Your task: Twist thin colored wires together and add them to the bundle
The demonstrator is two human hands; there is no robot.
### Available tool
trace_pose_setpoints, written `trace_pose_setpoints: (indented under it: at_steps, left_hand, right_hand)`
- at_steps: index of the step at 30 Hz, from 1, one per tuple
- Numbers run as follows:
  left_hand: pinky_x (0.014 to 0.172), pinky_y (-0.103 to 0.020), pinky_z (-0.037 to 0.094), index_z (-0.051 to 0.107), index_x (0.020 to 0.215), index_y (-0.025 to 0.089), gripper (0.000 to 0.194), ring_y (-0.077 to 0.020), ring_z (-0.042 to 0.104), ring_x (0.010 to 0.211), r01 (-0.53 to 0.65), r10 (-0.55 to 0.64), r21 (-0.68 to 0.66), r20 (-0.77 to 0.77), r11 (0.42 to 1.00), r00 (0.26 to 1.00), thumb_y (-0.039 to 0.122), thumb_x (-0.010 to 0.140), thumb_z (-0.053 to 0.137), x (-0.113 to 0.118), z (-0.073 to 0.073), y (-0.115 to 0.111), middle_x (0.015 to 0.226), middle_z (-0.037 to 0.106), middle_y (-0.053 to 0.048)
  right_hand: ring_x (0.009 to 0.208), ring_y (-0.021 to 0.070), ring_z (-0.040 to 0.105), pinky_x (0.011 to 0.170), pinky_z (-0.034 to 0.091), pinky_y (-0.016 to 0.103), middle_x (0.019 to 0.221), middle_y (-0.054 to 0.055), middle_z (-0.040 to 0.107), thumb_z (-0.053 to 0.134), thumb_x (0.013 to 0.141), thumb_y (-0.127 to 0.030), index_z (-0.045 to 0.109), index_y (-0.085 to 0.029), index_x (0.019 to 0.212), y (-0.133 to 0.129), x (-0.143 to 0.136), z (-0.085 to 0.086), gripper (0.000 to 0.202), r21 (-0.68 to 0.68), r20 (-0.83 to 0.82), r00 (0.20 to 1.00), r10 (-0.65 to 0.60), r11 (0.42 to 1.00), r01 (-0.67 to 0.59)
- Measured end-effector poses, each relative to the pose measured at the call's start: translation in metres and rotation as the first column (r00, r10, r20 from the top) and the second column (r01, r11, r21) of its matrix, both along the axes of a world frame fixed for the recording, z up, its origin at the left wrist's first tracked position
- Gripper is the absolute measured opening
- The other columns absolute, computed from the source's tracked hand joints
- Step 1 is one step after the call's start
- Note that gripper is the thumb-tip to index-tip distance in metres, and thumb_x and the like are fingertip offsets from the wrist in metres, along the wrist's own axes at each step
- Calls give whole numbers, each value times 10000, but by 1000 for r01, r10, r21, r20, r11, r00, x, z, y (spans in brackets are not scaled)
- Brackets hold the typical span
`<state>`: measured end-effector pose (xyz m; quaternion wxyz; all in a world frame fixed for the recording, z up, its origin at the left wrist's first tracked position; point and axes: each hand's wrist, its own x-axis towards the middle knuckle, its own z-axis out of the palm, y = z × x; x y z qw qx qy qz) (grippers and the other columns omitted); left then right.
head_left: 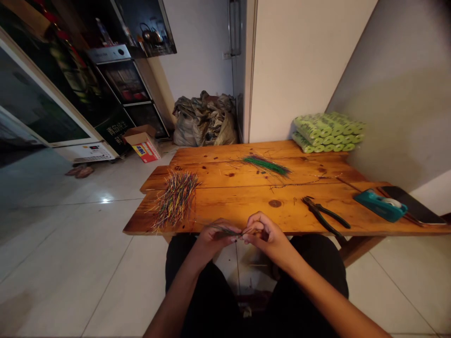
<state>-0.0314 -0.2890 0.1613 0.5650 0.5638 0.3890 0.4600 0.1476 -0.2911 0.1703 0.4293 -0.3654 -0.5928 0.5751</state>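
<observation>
My left hand is closed on a few thin wires at the table's front edge, just above my lap. My right hand pinches the same wires close to the left fingertips, and its fingers are bent. The strands run between both hands; their exact ends are too small to make out. A messy pile of multicoloured wires lies on the table to the left. Farther back, a neater bundle of green wires rests on the wood. Pliers with dark green handles lie to the right, jaws slightly apart.
On the wooden table a teal tape dispenser and a dark phone sit at the right. Stacked green-wrapped rolls stand at the back right. Behind are grey sacks and an open cardboard box on the floor.
</observation>
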Motion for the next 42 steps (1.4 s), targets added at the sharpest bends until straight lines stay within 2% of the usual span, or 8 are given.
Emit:
trace_pose_setpoints:
  at_steps: [6,9,13,17,21,27,33,42]
  left_hand:
    - [654,-245,428,661,641,183,30,-130,554,678,-165,162,166,30,972,986,189,642,691,15,-7,-6,652,608,-8]
    - [641,-220,418,609,617,175,82,-106,533,658,-337,319,66,193,939,928,191,655,679,32,-11,-17,637,570,18]
    - [610,-184,421,574,593,168,158,-69,517,600,-423,509,-286,417,860,753,228,597,720,56,-10,-28,605,546,51]
    - [669,-197,446,605,590,168,142,-74,553,638,-336,530,-446,441,830,725,239,586,728,62,-2,-26,622,586,48]
    - [711,-237,467,652,642,172,123,-112,593,702,-290,373,-268,344,919,862,286,633,697,47,1,-18,693,649,5]
    - [690,-271,478,660,689,168,83,-145,604,695,-332,342,128,-66,935,937,250,692,648,32,2,-14,695,648,-19]
    - [688,-289,475,662,700,183,89,-156,611,701,-313,412,341,-273,886,869,247,731,609,29,10,-16,703,661,-23]
    - [678,-299,453,622,694,194,98,-154,593,702,-191,435,508,-420,840,797,241,761,568,30,10,-22,682,640,-10]
  right_hand:
    - [585,105,540,523,405,217,681,-17,579,572,772,-244,454,-208,799,-7,0,2,126,211,142,982,-122,973,90]
    - [672,123,566,589,446,243,765,11,605,512,795,-141,498,-213,831,-11,4,1,82,578,209,941,-267,809,101]
    - [841,171,578,713,480,311,857,48,634,436,784,-51,537,-210,931,-10,9,-2,239,822,332,911,-247,550,-150]
    - [763,156,609,648,490,278,807,35,632,471,805,-121,510,-210,926,-8,6,-2,155,672,283,902,-325,738,55]
    - [682,140,631,586,474,235,749,-2,651,551,790,-225,453,-225,930,-11,3,5,171,345,207,930,-303,912,221]
    - [765,146,621,671,454,252,800,0,650,568,772,-233,490,-234,938,-12,5,10,183,231,186,950,-252,951,207]
    - [527,74,480,487,349,200,688,-5,576,463,842,-345,536,-169,855,-1,9,11,191,-215,-103,992,71,972,-92]
    - [506,75,434,484,326,199,573,-47,500,637,684,-259,516,-176,676,3,11,4,147,-69,201,978,52,997,-39]
